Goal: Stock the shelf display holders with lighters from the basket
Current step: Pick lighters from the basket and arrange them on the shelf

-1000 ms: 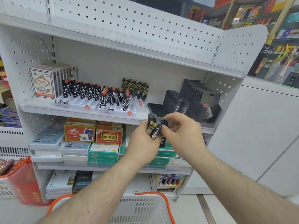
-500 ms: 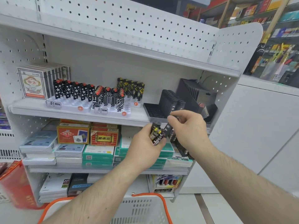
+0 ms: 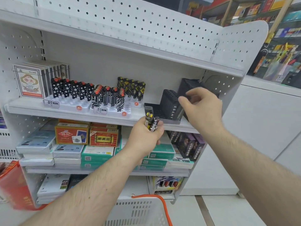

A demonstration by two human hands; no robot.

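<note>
I see a white pegboard shelf unit (image 3: 146, 26), a pale tiled floor (image 3: 219, 212) and colourful stocked shelves (image 3: 276, 38) behind.

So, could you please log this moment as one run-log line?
left hand: grips lighters | right hand: pinches a dark lighter at black holder | basket: below

A shop: a white pegboard shelf unit (image 3: 146, 26) fills the frame, stocked with lighters (image 3: 73, 89) in display holders, card boxes (image 3: 71, 133) below, a shopping basket (image 3: 143, 211) at bottom, more stocked shelves (image 3: 276, 38) upper right.
</note>
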